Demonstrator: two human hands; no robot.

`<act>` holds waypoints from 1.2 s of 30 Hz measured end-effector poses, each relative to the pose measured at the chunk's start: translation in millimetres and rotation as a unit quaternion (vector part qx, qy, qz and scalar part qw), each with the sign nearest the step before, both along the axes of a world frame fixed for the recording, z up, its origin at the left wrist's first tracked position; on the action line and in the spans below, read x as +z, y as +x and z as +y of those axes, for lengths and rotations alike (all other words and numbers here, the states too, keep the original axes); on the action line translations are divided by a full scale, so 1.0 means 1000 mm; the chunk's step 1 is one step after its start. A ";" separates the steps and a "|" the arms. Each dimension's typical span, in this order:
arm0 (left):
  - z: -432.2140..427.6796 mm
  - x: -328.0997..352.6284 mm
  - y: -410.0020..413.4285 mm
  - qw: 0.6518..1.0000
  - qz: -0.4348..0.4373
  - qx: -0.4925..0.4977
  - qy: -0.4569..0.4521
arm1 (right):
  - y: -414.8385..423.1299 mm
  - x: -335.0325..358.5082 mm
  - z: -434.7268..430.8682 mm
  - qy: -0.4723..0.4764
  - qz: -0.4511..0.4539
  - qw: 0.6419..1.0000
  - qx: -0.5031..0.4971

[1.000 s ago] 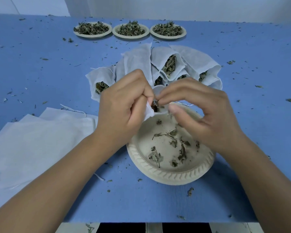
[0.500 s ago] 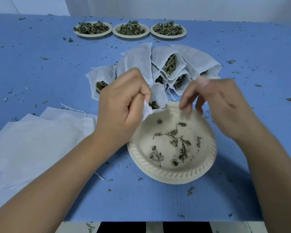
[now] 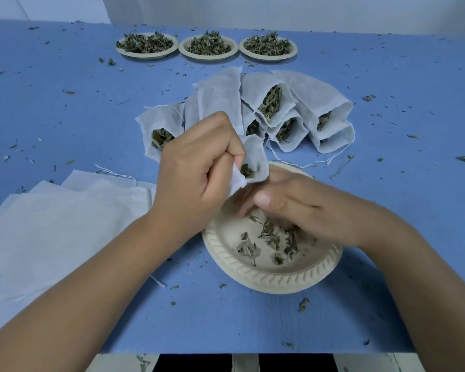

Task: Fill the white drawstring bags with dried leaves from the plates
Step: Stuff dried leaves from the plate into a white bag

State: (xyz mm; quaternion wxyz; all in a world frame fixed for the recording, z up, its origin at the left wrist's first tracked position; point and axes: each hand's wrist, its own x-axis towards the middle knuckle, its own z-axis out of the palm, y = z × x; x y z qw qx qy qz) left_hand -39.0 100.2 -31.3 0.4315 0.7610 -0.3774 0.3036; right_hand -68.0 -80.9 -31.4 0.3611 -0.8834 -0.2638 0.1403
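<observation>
Sensibly, the left hand holds the drawstring bag directly over the far rim of the near plate, so anything that misses the mouth should fall back into the plate rather than onto the counter. Its fingers are curled tight and clamped on the near lip of the cloth, pulling the mouth open toward the right hand. A few leaves already show inside, just beyond the fingertips. The right hand is down in the plate with its fingers over the scattered dried leaves, but they are blurred and I cannot tell whether they are apart or pinched on a leaf. Beyond both hands the filled bags lie fanned with their mouths facing the person, probably so they can be topped up or drawn shut later. Flat empty bags wait outside the left wrist. Three heaped plates stand farther off, well apart from either hand.
</observation>
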 end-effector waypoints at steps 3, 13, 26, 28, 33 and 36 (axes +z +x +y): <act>0.000 0.000 0.000 1.000 -0.003 0.000 -0.003 | -0.004 0.006 -0.004 0.100 0.061 0.993 0.005; 0.001 0.000 0.001 1.000 0.004 0.003 0.001 | -0.004 0.012 -0.012 0.102 0.036 0.992 -0.067; 0.001 0.000 0.001 1.000 0.002 0.006 -0.003 | -0.005 0.020 -0.013 0.102 0.192 0.975 -0.052; 0.000 -0.001 0.000 1.000 0.003 0.004 0.001 | -0.009 0.019 -0.007 0.119 0.230 0.966 -0.002; 0.001 0.000 0.000 1.000 0.004 0.000 0.001 | -0.006 0.022 -0.014 0.088 0.124 0.988 -0.022; 0.001 0.000 0.001 1.000 0.002 0.001 -0.001 | -0.008 0.017 -0.008 -0.012 0.094 0.995 0.039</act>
